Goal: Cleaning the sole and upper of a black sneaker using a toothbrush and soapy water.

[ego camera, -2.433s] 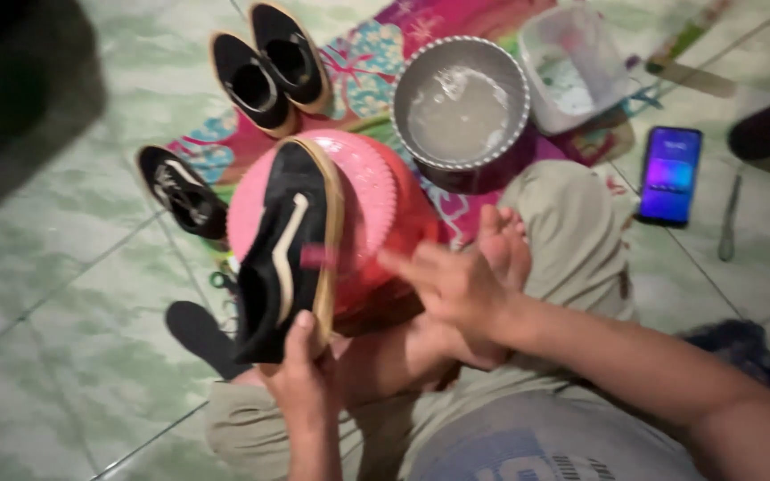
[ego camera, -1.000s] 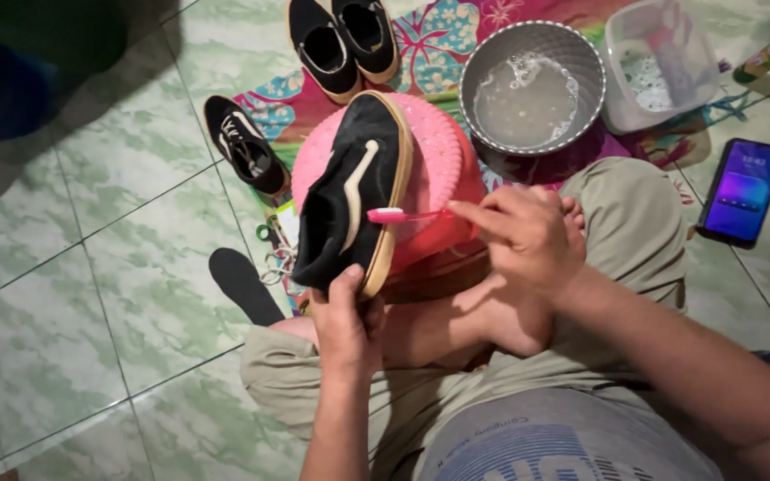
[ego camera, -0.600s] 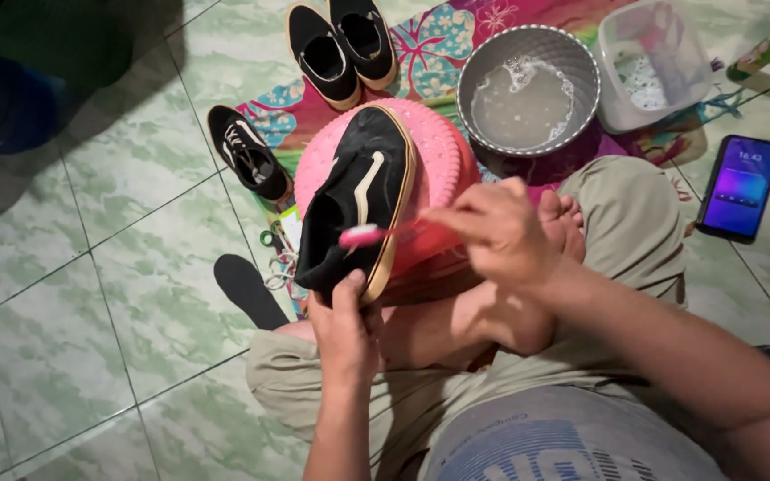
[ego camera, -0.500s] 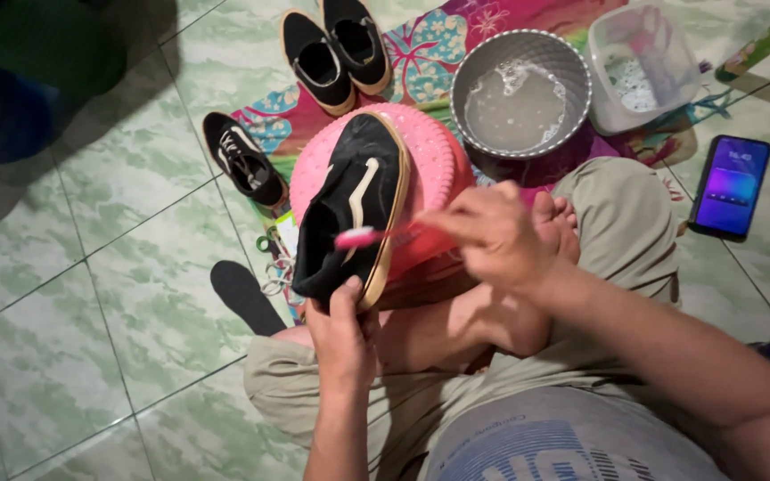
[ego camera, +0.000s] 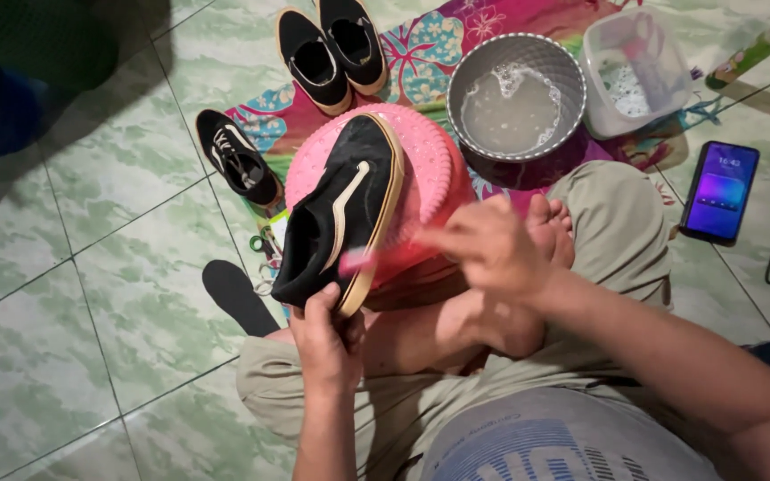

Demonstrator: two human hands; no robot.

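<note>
A black shoe with a pale side stripe lies on its side across an upturned pink basin. Since a moment ago the pink brush has slid from mid-stripe down toward the heel, so scrubbing proceeds along the sidewall. The left hand clenches the heel; the right hand, blurred, grips the brush handle. Behind stands a metal bowl of cloudy water.

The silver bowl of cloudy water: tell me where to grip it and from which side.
Take the silver bowl by its rim at two opposite points, coming down from above. It stands upright with cloudy water inside, so keep it level. The clear tub crowds one side.
</note>
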